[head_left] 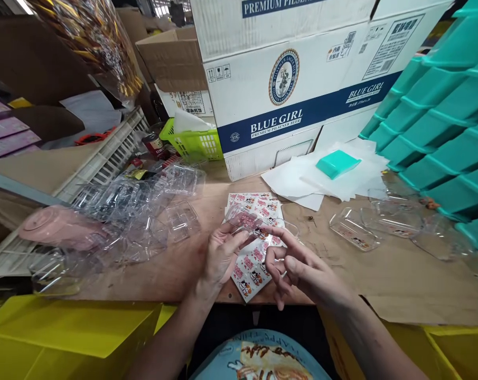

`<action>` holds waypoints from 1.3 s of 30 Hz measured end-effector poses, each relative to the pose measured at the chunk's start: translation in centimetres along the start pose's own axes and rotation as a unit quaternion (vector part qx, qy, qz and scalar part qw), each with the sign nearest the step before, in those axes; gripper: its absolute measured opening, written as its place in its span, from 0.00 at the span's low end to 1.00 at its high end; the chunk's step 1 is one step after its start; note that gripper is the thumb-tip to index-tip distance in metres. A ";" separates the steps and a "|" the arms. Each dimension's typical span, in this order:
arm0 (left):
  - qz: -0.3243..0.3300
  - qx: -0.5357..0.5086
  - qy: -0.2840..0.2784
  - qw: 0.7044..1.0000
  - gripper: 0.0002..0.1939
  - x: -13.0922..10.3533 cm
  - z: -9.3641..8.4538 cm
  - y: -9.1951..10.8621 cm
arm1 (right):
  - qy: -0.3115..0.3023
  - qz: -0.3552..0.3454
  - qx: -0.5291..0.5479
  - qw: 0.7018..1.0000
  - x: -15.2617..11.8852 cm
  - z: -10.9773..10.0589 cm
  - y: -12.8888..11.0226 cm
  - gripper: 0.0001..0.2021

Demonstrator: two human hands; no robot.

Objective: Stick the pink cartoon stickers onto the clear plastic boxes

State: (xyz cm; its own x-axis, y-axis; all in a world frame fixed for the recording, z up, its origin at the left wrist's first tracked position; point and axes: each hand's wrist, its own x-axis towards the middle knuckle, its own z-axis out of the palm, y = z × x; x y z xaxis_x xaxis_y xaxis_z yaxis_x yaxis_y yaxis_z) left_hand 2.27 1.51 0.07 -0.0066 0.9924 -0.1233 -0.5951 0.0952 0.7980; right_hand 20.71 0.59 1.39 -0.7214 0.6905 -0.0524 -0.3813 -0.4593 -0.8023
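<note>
My left hand (223, 256) is closed on a small clear plastic box (239, 214), thumb on the near side. A pink printed sticker shows on the clear plastic. The stretched index finger of my right hand (302, 266) touches the right side of this box, while the other fingers are bent and apart with nothing visible in them. Beneath both hands lie sticker sheets (249, 277) printed with pink lettering and small cartoon animals. The box's lower edge is partly covered by my fingers.
Clear plastic boxes (179, 221) pile up at left beside a pink rounded object (64, 228). More clear boxes (353, 229) lie at right. White papers (290, 179) hold a teal tray (337, 163). A large beer carton (254, 95) and stacked teal bins (440, 121) stand behind.
</note>
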 end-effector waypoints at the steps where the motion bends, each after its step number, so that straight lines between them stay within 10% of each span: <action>1: -0.001 0.001 0.000 1.000 0.08 0.0 0.0 0.0 | -0.001 0.002 0.003 1.000 0.1 0.0 0.1 0.33; 39: -0.016 0.024 0.007 1.000 0.11 0.0 -0.2 0.1 | 0.024 0.031 0.044 0.998 0.9 -0.3 0.1 0.30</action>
State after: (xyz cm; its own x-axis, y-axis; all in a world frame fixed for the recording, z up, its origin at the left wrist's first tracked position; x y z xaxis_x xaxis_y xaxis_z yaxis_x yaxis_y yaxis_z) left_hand 2.04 1.53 0.04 -0.0007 0.9875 -0.1574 -0.5557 0.1305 0.8211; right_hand 20.17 1.30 1.09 -0.7168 0.6849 -0.1305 -0.3883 -0.5476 -0.7412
